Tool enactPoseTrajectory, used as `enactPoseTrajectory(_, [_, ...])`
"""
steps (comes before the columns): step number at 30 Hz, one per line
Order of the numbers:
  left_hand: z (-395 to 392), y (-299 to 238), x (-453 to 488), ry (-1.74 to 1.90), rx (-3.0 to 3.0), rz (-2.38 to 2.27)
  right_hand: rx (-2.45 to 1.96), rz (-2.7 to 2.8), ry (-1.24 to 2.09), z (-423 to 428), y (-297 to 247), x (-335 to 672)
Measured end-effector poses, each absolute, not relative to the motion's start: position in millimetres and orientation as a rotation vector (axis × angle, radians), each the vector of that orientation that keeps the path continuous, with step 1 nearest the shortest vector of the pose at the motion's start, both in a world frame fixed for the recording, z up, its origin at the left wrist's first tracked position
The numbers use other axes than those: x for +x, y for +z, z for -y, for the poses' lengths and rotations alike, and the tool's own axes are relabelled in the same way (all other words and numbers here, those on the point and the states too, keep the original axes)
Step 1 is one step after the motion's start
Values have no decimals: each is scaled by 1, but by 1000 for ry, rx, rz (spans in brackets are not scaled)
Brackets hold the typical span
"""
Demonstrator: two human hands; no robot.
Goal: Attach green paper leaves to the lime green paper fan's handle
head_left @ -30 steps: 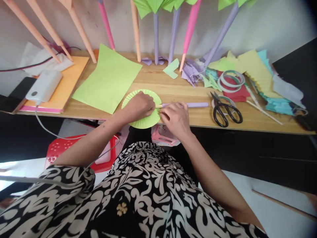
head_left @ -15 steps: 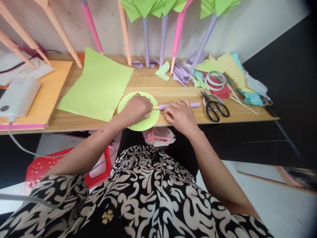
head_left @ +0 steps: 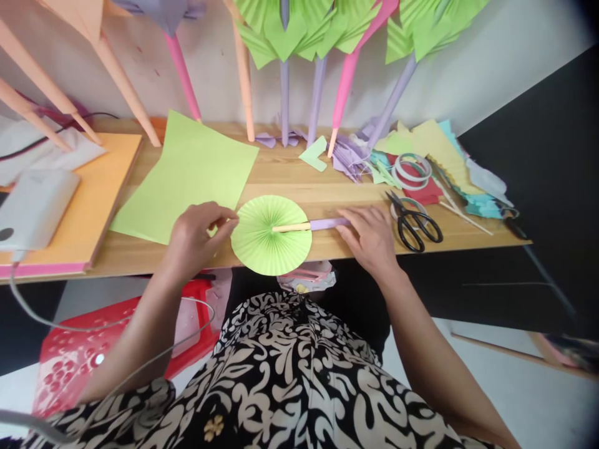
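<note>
A round pleated green paper fan (head_left: 255,240) lies at the table's front edge. Its stick is pale yellow near the fan's centre and wrapped in purple paper (head_left: 325,224) farther right. My right hand (head_left: 372,240) is closed over the purple end, hiding its tip. At the fan's left edge, my left hand (head_left: 196,240) has its fingers loosely curled, with a gap between thumb and fingers. Its fingertips are close to the pleated rim; whether they touch it I cannot tell. Black scissors (head_left: 414,224) lie right of my right hand, beside a tape roll.
A large green sheet (head_left: 196,168) lies behind my left hand. Left of it a white device (head_left: 40,206) with a cable rests on orange paper (head_left: 115,168). Tape rolls (head_left: 412,171) and paper scraps (head_left: 430,140) are at the right. Several paper-wrapped stems lean on the wall.
My left hand has come off the fan's centre and moved left to its edge, uncovering the pleats and the yellow stick. My right hand has slid right along the purple part.
</note>
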State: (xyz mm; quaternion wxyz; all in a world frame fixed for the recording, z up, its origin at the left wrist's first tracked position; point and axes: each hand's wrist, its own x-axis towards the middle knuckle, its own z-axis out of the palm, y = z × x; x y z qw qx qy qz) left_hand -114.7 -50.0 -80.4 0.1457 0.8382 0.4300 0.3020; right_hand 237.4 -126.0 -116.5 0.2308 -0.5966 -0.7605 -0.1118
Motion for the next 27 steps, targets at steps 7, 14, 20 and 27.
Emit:
enactPoseTrajectory(7, [48,-109,-141,743,2368,-1256,-1746,2028,-271,118,-126,234])
enactPoseTrajectory(14, [51,-110,-141,793,2330,-1174,-1749,2048,-253,118,-127,239])
enactPoseTrajectory(20, [51,-109,-141,798,2306,-1150,-1768,2031,-229,119,-126,238])
enactPoseTrajectory(27, [51,-109,-144,823,2306,-1126,-1803,2001,-224,118,-124,234])
